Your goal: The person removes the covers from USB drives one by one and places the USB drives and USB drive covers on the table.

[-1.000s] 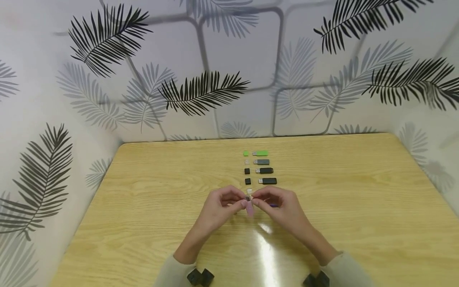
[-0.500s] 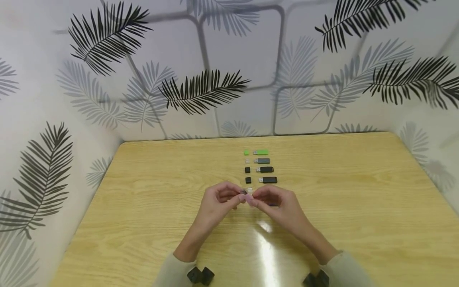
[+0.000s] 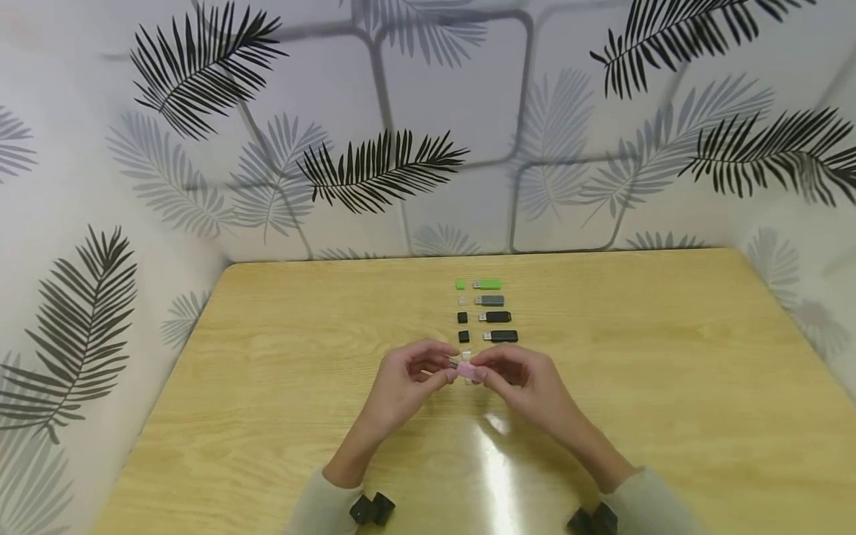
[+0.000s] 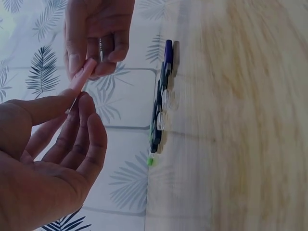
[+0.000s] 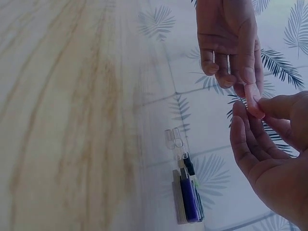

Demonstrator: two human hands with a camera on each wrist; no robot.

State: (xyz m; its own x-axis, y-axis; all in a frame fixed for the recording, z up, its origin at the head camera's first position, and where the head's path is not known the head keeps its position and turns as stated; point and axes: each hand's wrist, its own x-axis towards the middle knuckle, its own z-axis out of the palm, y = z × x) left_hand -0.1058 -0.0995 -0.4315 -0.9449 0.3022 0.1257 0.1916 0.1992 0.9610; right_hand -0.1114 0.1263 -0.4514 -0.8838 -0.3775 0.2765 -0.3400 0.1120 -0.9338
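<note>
Above the table, both hands hold a pink USB stick (image 3: 469, 371) between them. My left hand (image 3: 408, 379) pinches its metal connector end with thumb and fingertips. The pink body's other end is pinched by my right hand (image 3: 524, 379), its thumb and index finger on it in the right wrist view. The stick lies roughly crosswise, metal end to the left. Just beyond the hands, a clear cap (image 3: 467, 355) shows on the table. A purple-blue USB stick (image 5: 190, 199) lies under the right hand, mostly hidden in the head view.
Farther back, USB sticks lie in a column: green (image 3: 487, 284), grey (image 3: 490, 301) and two black ones (image 3: 497, 317). Their caps form a second column to the left, including a green cap (image 3: 460, 284) and a black cap (image 3: 464, 336). A patterned wall (image 3: 455, 208) borders the wooden table (image 3: 301, 319).
The pink USB stick has turned from pointing toward me to lying crosswise. My right hand now pinches its pink body, and the left hand has shifted slightly.
</note>
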